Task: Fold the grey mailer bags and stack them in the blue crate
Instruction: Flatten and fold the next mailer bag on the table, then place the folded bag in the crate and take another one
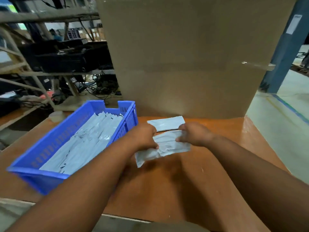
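1. Grey, crumpled plastic sits nearest: the mailer bag in hand is held just above the orange-brown table, roughly at the table's centre, with a shadow under its lower-left corner. It looks to me like the fold in progress, the two hands working from opposite ends so the film can be doubled over.
2. At about 9 o'clock of that bag, the left hand has its fingers curled over the bag's left part, thumb underneath (the exact pinch is blurred).
3. At about 3 o'clock, the right hand grips the upper right edge with curled fingers. Held this way, the bag is stretched between both hands, which I judge keeps the slippery film under control.
4. The bag itself is pale grey, wrinkled and already narrowed to a strip, its lower-left corner hanging free.
5. Farther off, at 12 o'clock, a second mailer bag lies flat on the table; whether it is folded I cannot tell.
6. At 9 to 10 o'clock stands the blue crate, angled on the table, holding a row of grey mailers stacked overlapping (close by, presumably for a short reach).
7. Behind everything rises a large cardboard box.
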### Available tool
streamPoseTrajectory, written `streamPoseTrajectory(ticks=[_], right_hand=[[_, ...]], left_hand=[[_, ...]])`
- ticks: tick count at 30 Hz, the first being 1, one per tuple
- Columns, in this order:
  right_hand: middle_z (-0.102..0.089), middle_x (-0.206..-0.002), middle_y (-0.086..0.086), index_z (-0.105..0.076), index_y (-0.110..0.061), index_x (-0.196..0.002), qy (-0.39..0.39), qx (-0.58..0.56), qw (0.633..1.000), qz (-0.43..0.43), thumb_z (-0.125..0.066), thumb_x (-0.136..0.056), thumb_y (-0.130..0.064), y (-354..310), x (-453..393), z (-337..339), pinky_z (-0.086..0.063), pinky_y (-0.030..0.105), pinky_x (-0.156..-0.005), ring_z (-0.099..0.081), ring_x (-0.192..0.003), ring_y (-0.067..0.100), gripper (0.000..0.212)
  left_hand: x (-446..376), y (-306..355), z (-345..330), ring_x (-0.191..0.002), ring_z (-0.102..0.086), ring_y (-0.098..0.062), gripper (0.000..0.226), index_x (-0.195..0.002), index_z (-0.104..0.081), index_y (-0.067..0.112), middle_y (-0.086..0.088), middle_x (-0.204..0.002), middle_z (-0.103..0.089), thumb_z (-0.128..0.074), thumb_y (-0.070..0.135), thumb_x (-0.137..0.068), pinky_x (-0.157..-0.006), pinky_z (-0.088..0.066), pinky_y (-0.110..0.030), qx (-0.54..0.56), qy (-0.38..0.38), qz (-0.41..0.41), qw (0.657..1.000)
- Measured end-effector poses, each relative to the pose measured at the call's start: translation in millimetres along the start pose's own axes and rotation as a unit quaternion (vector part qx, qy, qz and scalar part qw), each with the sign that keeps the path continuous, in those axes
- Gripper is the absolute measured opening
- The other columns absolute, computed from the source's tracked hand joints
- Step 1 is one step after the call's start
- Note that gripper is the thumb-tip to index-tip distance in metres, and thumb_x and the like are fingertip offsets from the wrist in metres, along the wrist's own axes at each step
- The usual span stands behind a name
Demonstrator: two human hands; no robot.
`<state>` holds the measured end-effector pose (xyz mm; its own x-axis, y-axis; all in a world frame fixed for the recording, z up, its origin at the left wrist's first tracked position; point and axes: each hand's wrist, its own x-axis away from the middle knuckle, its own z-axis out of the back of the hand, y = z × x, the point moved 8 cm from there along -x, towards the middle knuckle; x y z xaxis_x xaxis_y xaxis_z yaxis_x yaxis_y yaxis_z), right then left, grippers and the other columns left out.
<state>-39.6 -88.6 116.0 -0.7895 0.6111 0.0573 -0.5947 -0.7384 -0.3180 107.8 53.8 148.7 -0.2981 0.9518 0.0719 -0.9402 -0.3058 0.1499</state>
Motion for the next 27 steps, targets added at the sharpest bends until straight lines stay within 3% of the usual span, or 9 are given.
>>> streamPoseTrajectory(ticks=[3, 7, 10, 12, 14, 17, 21, 25, 27], right_hand=[[-0.069, -0.093, 0.002, -0.069, -0.017, -0.098, 0.052, -0.012, 0.997, 0.053, -0.081, -0.089, -0.047, -72.0, -39.5, 55.6, -0.047, 0.036, -0.072, -0.063, -0.088, 0.025, 0.034], [-0.064, -0.091, 0.001, -0.072, -0.015, -0.099, 0.098, 0.000, 0.985, 0.139, -0.080, -0.091, -0.041, -183.2, -78.9, 94.7, -0.035, 0.031, -0.069, -0.059, -0.087, 0.023, 0.028], [-0.066, -0.095, 0.001, -0.071, -0.023, -0.097, 0.086, 0.032, 0.979, 0.182, -0.078, -0.091, -0.042, -262.8, -101.1, 92.0, -0.037, 0.030, -0.071, -0.060, -0.090, 0.023, 0.021], [-0.068, -0.094, 0.000, -0.073, -0.024, -0.099, 0.075, 0.042, 0.974, 0.208, -0.079, -0.091, -0.039, -309.5, -110.8, 78.6, -0.039, 0.029, -0.071, -0.062, -0.090, 0.022, 0.018], [-0.073, -0.097, 0.002, -0.075, -0.023, -0.103, 0.040, 0.043, 0.974, 0.220, -0.078, -0.091, -0.033, -342.2, -118.7, 52.6, -0.051, 0.031, -0.069, -0.068, -0.086, 0.022, 0.016], [-0.072, -0.093, 0.004, -0.072, -0.023, -0.105, -0.057, 0.079, 0.972, 0.214, -0.071, -0.093, -0.021, -366.2, -133.2, -4.9, -0.063, 0.036, -0.060, -0.072, -0.069, 0.022, 0.013], [-0.064, -0.101, 0.009, -0.066, -0.019, -0.108, -0.166, 0.117, 0.964, 0.172, -0.076, -0.093, -0.011, -363.3, -149.9, -64.0, -0.065, 0.046, -0.061, -0.072, -0.070, 0.028, 0.020], [-0.065, -0.110, 0.011, -0.068, -0.016, -0.119, -0.211, 0.186, 0.949, 0.141, -0.082, -0.091, -0.016, -346.4, -159.6, -93.1, -0.062, 0.041, -0.066, -0.074, -0.092, 0.037, 0.031], [-0.071, -0.115, 0.005, -0.071, -0.019, -0.124, -0.199, 0.254, 0.933, 0.161, -0.080, -0.092, -0.027, -348.5, -160.8, -103.6, -0.053, 0.029, -0.065, -0.071, -0.097, 0.028, 0.035]], left_hand=[[26.1, -36.8, 77.1, -0.082, -0.057, -0.025, 0.037, -0.076, -0.059, 0.019, 0.001, -0.078, -0.058, -0.088, 0.042, -0.079, -0.062, -0.034, -0.033, -0.032, 0.077, 0.058, 0.995], [68.0, -103.9, 144.0, -0.082, -0.061, -0.030, 0.031, -0.083, -0.066, 0.013, -0.008, -0.080, -0.062, -0.084, 0.038, -0.079, -0.066, -0.039, -0.033, -0.059, 0.163, 0.161, 0.972], [100.3, -154.3, 147.7, -0.081, -0.056, -0.029, 0.032, -0.083, -0.064, 0.012, -0.009, -0.085, -0.063, -0.084, 0.037, -0.081, -0.068, -0.040, -0.032, -0.055, 0.159, 0.230, 0.958], [122.6, -184.0, 141.3, -0.083, -0.056, -0.027, 0.026, -0.093, -0.065, 0.014, -0.007, -0.091, -0.063, -0.083, 0.030, -0.081, -0.068, -0.039, -0.031, -0.029, 0.172, 0.261, 0.949], [138.1, -209.2, 128.8, -0.088, -0.063, -0.029, 0.026, -0.101, -0.067, 0.016, -0.005, -0.094, -0.065, -0.080, 0.027, -0.082, -0.068, -0.039, -0.031, -0.019, 0.174, 0.276, 0.945], [150.4, -241.5, 96.9, -0.091, -0.067, -0.029, 0.024, -0.097, -0.067, 0.017, -0.006, -0.098, -0.072, -0.079, 0.032, -0.082, -0.067, -0.042, -0.032, -0.004, 0.133, 0.295, 0.946], [142.9, -253.8, 44.8, -0.101, -0.066, -0.030, 0.036, -0.101, -0.066, 0.015, -0.009, -0.108, -0.069, -0.086, 0.036, -0.082, -0.075, -0.049, -0.034, 0.037, 0.038, 0.276, 0.960], [123.5, -246.7, -1.8, -0.070, -0.067, -0.023, 0.032, -0.082, -0.065, 0.015, -0.007, -0.083, -0.075, -0.088, 0.037, -0.079, -0.057, -0.048, -0.032, 0.063, -0.079, 0.252, 0.962], [119.2, -241.7, -18.3, -0.064, -0.069, -0.022, 0.028, -0.077, -0.069, 0.013, -0.004, -0.063, -0.072, -0.087, 0.034, -0.082, -0.068, -0.061, -0.035, 0.056, -0.141, 0.238, 0.959]])
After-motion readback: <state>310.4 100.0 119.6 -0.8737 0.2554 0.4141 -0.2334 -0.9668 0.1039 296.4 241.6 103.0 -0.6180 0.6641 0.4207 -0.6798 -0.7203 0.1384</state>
